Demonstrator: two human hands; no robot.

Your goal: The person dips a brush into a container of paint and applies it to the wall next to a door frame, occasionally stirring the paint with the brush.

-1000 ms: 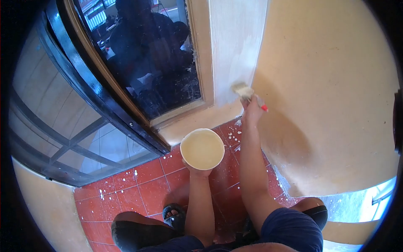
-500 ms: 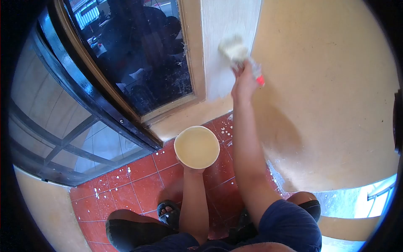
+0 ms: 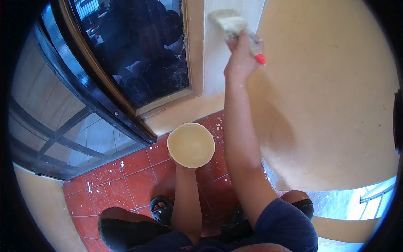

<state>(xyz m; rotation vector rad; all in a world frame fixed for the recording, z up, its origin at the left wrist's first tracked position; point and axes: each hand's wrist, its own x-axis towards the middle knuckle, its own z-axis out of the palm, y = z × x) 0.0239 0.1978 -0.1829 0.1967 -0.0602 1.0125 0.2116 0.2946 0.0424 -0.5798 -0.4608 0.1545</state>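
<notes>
We close our right hand (image 3: 243,60) round the brush (image 3: 233,25), bristles far-left at the white strip (image 3: 213,63); our left hand (image 3: 179,165), mostly hidden, holds the tub (image 3: 184,128) near-left of it.

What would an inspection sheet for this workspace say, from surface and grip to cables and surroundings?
Surface: white strip of wall, tan below its lower edge.
Job's things: wide brush, bristles over the strip, contact unclear; tub of pale yellow liquid.
Clutter: white specks on the red tile floor.
Grip: right hand holds the brush; left hand supports the tub from below, fingers mostly hidden.
Cables: nothing seen.
Surroundings: framed dark glass, barred door, tan wall.
</notes>
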